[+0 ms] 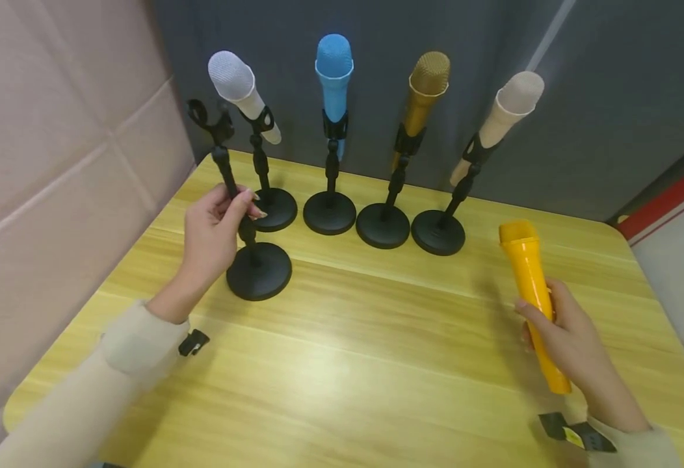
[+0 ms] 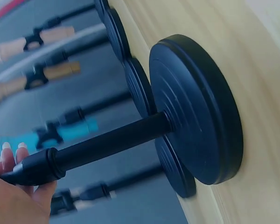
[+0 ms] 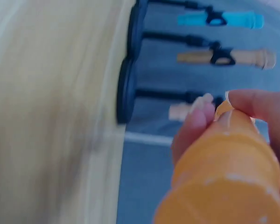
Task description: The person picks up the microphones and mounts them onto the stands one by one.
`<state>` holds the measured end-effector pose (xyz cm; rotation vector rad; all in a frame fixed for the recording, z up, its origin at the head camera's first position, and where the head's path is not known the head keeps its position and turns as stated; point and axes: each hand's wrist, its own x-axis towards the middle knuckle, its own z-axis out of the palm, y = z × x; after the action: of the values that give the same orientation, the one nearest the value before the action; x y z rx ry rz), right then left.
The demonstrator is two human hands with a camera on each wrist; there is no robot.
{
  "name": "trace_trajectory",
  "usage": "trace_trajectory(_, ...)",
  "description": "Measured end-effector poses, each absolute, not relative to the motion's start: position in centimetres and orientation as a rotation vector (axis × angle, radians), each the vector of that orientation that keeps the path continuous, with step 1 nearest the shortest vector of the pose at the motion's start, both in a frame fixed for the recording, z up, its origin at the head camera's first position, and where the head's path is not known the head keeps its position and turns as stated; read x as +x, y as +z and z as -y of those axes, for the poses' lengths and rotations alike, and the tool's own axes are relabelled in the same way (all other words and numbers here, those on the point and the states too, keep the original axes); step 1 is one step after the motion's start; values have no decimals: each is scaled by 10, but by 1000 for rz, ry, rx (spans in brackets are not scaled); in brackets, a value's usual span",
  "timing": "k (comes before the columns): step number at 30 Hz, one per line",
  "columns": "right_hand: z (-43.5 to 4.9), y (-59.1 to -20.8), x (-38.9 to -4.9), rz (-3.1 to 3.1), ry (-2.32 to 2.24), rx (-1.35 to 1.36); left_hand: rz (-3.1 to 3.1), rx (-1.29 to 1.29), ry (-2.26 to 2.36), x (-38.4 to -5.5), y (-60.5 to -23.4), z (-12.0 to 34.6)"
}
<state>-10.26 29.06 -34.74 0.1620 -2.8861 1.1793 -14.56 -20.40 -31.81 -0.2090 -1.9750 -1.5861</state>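
Note:
My left hand (image 1: 213, 224) grips the pole of a black microphone stand (image 1: 259, 272) at the left of the table. The clip at its top holds nothing. In the left wrist view the round base (image 2: 196, 109) looms large, and I cannot tell whether it touches the wood. Over the right side, my right hand (image 1: 573, 331) holds a yellow microphone (image 1: 530, 279) by its handle, head pointing away from me. Up close in the right wrist view, the handle end of the yellow microphone (image 3: 224, 186) covers part of the fingers.
Along the back edge stand several stands bearing a white microphone (image 1: 233, 78), a blue microphone (image 1: 335, 78), a gold microphone (image 1: 426, 84) and a beige microphone (image 1: 508, 107). Behind the wooden table (image 1: 342, 364) rises a dark panel (image 1: 389, 39); a pale padded wall (image 1: 55, 130) borders the left.

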Motion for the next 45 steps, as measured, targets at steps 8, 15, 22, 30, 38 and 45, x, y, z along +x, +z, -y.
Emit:
trace_trajectory(8,-258,-332,-107,2748,1336,261,1999,-349,-1646,-145,-321,156)
trace_trajectory(15,-231,-323,-113,2551,1551,354,2003,-435,-1688,-151,-329,125)
trace_trajectory(22,-209,-312,-119,2470,1606,408,1977,-545,-1653,-159,-343,87)
trace_trajectory(30,-188,-294,-123,2278,1752,510,1937,-631,-1678,-161,-347,47)
trace_trajectory(38,-171,-278,-126,1893,1970,549,1899,-745,-1698,-166,-351,12)
trace_trajectory(45,-164,-255,-133,1668,1971,601,1735,-808,-1741,-180,-351,-14)
